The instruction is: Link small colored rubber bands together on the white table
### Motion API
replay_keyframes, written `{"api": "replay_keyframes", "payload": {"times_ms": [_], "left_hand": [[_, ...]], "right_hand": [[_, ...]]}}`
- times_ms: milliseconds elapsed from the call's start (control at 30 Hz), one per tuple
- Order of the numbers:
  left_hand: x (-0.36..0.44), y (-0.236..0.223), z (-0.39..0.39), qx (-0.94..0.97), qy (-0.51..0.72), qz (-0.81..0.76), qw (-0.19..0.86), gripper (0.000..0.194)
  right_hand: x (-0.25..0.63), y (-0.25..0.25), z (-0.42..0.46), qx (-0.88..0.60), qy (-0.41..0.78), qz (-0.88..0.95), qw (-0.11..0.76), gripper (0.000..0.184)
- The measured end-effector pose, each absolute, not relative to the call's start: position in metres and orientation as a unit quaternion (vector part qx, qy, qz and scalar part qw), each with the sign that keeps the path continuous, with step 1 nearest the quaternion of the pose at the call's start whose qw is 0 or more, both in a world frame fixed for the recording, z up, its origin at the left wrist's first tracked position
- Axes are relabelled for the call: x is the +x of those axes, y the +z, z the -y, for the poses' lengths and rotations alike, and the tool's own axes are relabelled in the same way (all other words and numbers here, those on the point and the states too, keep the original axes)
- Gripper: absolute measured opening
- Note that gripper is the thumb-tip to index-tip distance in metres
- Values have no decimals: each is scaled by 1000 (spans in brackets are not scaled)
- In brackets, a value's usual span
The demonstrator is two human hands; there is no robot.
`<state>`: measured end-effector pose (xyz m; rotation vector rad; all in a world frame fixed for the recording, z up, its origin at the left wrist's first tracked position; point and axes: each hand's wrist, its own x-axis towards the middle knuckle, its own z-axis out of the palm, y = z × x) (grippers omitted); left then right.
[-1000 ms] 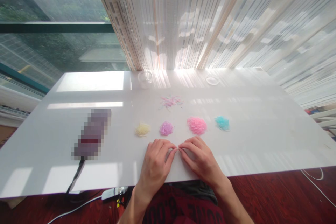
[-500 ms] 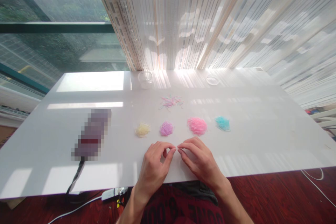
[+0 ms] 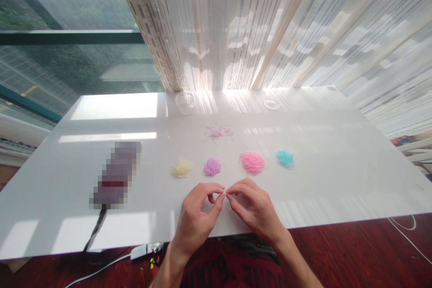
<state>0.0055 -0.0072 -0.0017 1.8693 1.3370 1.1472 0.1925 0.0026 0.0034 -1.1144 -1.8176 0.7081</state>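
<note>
My left hand (image 3: pixel 201 209) and my right hand (image 3: pixel 251 200) meet tip to tip over the near part of the white table (image 3: pixel 320 144). Thumb and forefinger of each are pinched, and whatever they hold is too small to make out. Just beyond them lie four little piles of short thin strips in a row: yellow (image 3: pixel 181 168), purple (image 3: pixel 212 166), pink (image 3: pixel 252 162) and turquoise (image 3: pixel 285 159). Behind these is a loose scatter of mixed-colour strips (image 3: pixel 218 131).
A clear plastic tub (image 3: pixel 185 103) and a clear round lid (image 3: pixel 272 103) stand at the far edge by the curtain (image 3: pixel 216 27). To the left lies a blurred-out purplish object (image 3: pixel 116 175) with a black strap. A white power strip (image 3: pixel 145 250) is below the table edge.
My fingertips have come closer together, and the right thumb and forefinger have closed into a tighter pinch. The piles look unchanged; the view has shifted slightly.
</note>
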Motion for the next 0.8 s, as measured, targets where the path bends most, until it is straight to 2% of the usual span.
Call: {"api": "replay_keyframes", "payload": {"times_ms": [300,800], "left_hand": [[6,1,8,696,399,-529,277,5],[5,4,7,711,413,-477,310,14]], "right_hand": [[194,7,-3,-473,322,700,428,8],[197,10,-2,-497,372,661,422,6]]}}
